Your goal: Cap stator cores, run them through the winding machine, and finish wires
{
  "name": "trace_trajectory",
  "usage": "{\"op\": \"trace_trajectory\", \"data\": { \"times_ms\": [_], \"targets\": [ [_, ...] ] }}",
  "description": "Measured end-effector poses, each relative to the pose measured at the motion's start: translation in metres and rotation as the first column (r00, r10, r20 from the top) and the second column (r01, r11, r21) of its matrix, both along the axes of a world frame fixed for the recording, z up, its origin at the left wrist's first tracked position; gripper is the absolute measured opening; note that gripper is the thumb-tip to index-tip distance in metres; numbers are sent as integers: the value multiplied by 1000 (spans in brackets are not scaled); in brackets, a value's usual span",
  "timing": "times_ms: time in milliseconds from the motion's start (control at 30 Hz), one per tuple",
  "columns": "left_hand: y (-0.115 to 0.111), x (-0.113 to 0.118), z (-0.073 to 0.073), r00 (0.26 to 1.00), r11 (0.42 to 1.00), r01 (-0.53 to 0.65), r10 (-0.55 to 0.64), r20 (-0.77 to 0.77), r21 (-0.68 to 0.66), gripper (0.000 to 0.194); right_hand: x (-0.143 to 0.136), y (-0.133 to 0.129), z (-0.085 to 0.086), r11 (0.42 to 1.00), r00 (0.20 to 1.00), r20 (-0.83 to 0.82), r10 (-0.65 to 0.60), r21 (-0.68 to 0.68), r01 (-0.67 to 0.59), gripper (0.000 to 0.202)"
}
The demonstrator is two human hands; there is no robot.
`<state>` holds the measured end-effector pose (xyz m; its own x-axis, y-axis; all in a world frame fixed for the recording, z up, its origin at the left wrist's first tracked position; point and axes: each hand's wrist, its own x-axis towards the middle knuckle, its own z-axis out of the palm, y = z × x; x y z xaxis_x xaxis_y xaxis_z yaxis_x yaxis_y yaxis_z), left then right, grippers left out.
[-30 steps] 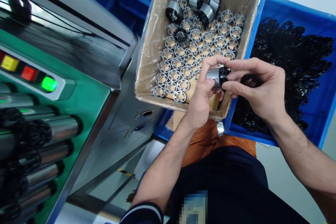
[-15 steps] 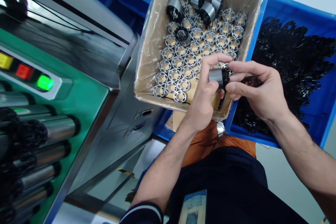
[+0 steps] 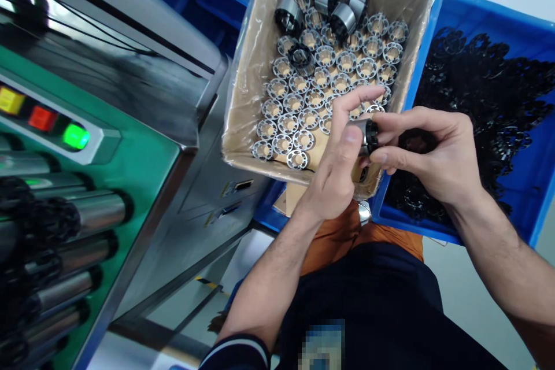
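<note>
My left hand (image 3: 336,167) is closed around a metal cylinder (image 3: 358,132), its thumb across the side and its index finger raised. A black slotted ring (image 3: 372,136) sits on the cylinder's right end. The fingertips of my right hand (image 3: 437,153) are closed on the ring's right edge. Both hands are over the front right of a plastic-lined box (image 3: 243,104). Inside the box stand several silver slotted cores (image 3: 309,118) in rows, with several black-ended cylinders (image 3: 344,20) lying on top at the back.
To the right a blue bin (image 3: 472,3) holds many black slotted parts (image 3: 477,87). On the left is a green machine top (image 3: 143,144) with several metal cylinders (image 3: 97,214) and yellow, red and green buttons (image 3: 76,136). Orange cloth (image 3: 385,235) shows below the box.
My left thumb has moved further over the cylinder, covering more of it. The fingers of my right hand have spread a little around the ring, and that hand's knuckles have shifted right.
</note>
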<state>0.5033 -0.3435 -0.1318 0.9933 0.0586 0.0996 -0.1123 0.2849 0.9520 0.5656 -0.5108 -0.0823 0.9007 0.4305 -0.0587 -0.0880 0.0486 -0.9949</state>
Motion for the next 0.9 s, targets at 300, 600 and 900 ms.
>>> {"op": "trace_trajectory", "data": {
  "times_ms": [300,600,900],
  "targets": [
    [-6,12,11,987,976,-153,142,-79,-155,63,11,0,26,964,943,-258,-210,106,244,29],
    [3,21,4,980,989,-77,51,-192,-130,57,-2,-5,10,998,996,-88,-29,51,34,16],
    [-1,15,0,981,974,-56,13,-192,-221,47,0,-6,0,998,996,78,-39,-55,43,44]
  ]
}}
